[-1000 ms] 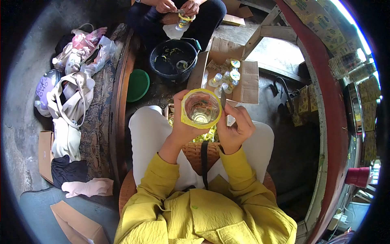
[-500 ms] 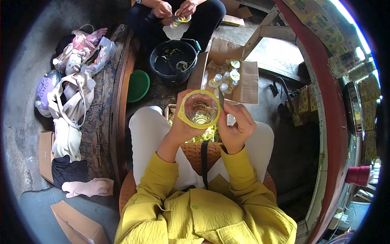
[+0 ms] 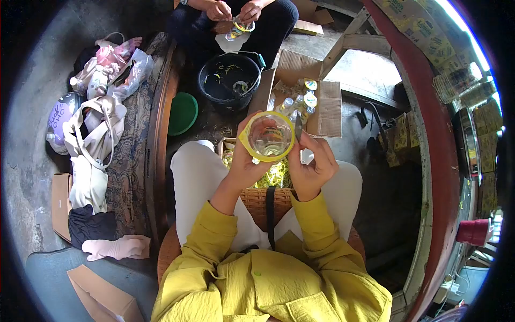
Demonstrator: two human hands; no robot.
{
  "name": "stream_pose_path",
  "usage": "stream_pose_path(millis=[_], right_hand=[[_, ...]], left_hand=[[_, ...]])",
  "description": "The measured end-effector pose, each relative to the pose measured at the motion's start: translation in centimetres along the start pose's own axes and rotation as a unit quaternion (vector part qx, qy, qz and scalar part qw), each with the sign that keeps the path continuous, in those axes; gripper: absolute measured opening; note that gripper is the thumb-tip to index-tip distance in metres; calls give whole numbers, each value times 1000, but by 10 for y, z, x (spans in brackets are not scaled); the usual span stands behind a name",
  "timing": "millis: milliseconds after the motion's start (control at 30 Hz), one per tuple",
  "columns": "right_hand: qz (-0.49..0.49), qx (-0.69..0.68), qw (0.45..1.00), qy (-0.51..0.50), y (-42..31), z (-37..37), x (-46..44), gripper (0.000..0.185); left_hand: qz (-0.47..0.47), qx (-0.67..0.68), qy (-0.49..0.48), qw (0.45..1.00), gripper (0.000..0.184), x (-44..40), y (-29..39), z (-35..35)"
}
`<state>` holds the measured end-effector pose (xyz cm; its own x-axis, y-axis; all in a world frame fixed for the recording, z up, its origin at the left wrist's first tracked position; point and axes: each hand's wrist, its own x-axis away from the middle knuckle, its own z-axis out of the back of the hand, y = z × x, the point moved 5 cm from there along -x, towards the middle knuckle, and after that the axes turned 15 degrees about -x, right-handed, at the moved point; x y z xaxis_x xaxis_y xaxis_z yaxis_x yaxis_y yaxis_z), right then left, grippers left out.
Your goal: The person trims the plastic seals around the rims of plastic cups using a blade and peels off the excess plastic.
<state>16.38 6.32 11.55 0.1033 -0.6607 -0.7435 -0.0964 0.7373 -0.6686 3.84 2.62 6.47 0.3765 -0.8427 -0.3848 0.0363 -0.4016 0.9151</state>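
A clear plastic cup (image 3: 266, 140) with a yellow rim is gripped by my left hand (image 3: 244, 170), fingers wrapped round its side, the open mouth tilted up toward me. My right hand (image 3: 315, 167) pinches a small knife (image 3: 299, 127), its dark blade pointing up just beside the cup's right rim. Whether the blade touches the rim I cannot tell. Below my hands, a box of yellow plastic strips (image 3: 277, 177) sits between my knees, partly hidden by my hands.
Ahead stands a cardboard box (image 3: 327, 115) holding several clear cups (image 3: 310, 100). A black bucket (image 3: 204, 86) with yellow scraps inside stands beside a green round lid (image 3: 183, 114). Across from me, another person's hands (image 3: 219, 11) handle a similar cup. Bags (image 3: 96, 129) lie at left.
The cup has turned slightly in my left hand and shifted a little to the right. The knife blade has moved slightly right. The other person's cup has tilted.
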Motion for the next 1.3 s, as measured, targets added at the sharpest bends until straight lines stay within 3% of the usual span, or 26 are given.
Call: stream_pose_path(millis=[167,267,367,467,1300], right_hand=[[-4,-7,1000,-14,8,0,5,24],[-17,-6,1000,-25,8,-1,7,24],[-11,0,1000,-24,7,-3,10,23],[-7,2,1000,-22,7,-4,11,23],[-20,-63,996,-67,9,2,0,21]], left_hand=[[-68,-96,-40,992,68,4,-16,-5],[-78,-90,9,993,73,5,-6,1],[-81,-53,3,995,72,5,-11,4],[-104,-103,-1,989,72,5,-8,4],[65,43,-135,988,68,8,-10,8]])
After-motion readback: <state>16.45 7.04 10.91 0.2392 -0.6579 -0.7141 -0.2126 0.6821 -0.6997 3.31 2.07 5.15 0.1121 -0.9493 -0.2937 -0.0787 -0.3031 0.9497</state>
